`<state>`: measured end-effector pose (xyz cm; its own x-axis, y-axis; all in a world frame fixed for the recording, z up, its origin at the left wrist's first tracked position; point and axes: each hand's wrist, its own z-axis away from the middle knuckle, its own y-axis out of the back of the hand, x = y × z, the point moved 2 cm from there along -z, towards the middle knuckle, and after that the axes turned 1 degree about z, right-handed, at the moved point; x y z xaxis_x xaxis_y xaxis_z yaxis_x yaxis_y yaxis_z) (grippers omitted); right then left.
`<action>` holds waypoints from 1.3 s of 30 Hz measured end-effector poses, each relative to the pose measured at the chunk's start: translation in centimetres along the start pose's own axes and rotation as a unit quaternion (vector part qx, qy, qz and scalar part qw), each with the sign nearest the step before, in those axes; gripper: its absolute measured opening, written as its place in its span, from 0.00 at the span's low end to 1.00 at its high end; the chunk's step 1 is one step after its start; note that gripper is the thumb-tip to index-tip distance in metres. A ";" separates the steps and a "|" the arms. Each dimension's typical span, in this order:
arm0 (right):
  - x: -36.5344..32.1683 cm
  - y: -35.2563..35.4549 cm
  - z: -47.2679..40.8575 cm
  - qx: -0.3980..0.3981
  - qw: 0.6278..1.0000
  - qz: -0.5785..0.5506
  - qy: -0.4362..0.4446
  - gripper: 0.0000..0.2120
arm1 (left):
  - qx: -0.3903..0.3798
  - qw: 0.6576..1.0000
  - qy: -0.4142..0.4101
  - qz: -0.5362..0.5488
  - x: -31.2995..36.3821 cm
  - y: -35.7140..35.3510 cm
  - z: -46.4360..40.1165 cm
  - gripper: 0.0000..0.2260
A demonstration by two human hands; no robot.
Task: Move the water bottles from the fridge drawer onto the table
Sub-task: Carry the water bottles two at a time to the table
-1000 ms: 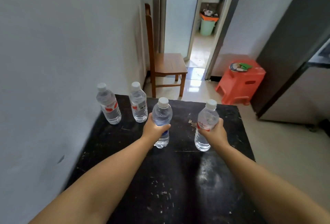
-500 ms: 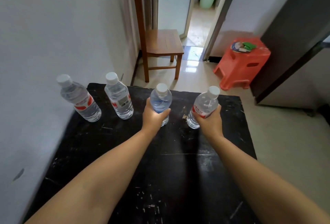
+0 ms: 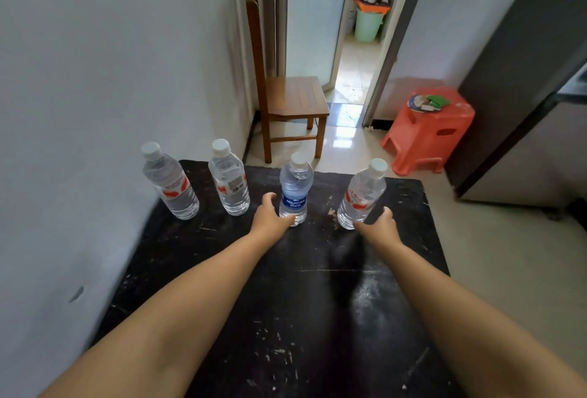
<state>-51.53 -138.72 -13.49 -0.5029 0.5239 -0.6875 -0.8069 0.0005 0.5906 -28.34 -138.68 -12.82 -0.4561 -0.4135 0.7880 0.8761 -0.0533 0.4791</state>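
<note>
A: Location of the four water bottles?

B: Upright in a row along the far edge of the bench [image 3: 286, 302]. Blue-label bottle [image 3: 294, 189] taken as landmark. Left of it: second clear bottle [image 3: 229, 179]; further left, next to the wall: red-label bottle [image 3: 170, 183]. Right of it: right-end bottle [image 3: 362, 196], appearing tilted, probably a lens effect.

A: State of the hands?

B: Left hand [image 3: 271, 218] just left of the landmark's base, fingers loosely curved, thumb at or close to the base, no firm grip seen. Right hand [image 3: 379, 223] beside the right-end bottle's base, relaxed, not wrapped round it. Judged: both bottles set down, release in progress.

A: Handling properties?

B: Apparently full, so moderately heavy for the size. Thin plastic walls, flexible under squeeze. Possibly cold and slick with condensation after the fridge; not confirmed. Recommended hold: around the mid-body at the label, not the cap. Tall and narrow, hence easily tipped by a sideways knock.

A: Surroundings?

B: Beyond the landmark: wooden chair [image 3: 292, 105]. Beyond and right: red stool [image 3: 428, 137]. Further right: dark fridge side [image 3: 524, 64]; drawer not seen.
</note>
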 end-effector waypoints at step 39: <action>-7.8 -24.7 44.6 -0.329 0.576 0.420 0.619 0.20 | 0.319 0.924 0.211 -0.023 -22.5 19.5 45.9 0.17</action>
<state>-13.82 -104.83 -3.85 -0.3087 -0.9056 -0.2907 0.1439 -0.3466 0.9269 -8.19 -88.74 -3.49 -0.2717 -0.7490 0.6043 0.5250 0.4110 0.7453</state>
